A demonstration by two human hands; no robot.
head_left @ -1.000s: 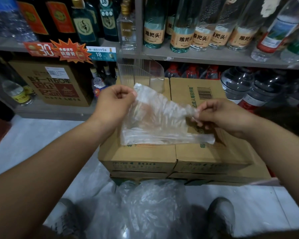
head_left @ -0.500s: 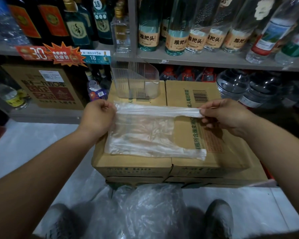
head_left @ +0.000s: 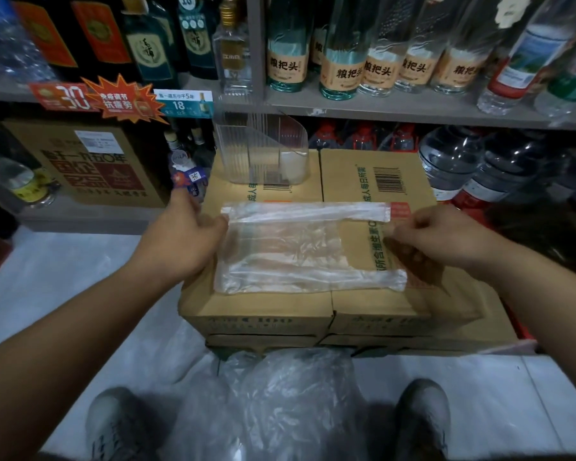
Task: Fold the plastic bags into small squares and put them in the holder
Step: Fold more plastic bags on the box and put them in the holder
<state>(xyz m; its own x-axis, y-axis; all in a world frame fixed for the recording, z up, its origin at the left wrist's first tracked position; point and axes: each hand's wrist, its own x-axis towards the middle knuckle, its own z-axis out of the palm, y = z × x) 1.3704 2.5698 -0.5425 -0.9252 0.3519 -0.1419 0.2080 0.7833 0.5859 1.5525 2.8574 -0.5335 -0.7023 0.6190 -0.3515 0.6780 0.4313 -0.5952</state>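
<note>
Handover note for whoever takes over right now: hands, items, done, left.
Left hand: at the plastic bag, on its left edge, thumb by the top corner; grip unclear.
Right hand: fingers curled by the right end of the bag's far strip; pinch unclear.
The bag lies flat on the cardboard boxes, not yet a square.
The holder stands behind it on the boxes, with something white inside, possibly a folded bag.
Spare bags are heaped on the floor.
Left to do: fold this bag, put it in the holder, then work through the heap.

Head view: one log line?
clear plastic bag flat on brown cardboard boxes | left hand, right hand at ends | clear ribbed holder behind
</note>
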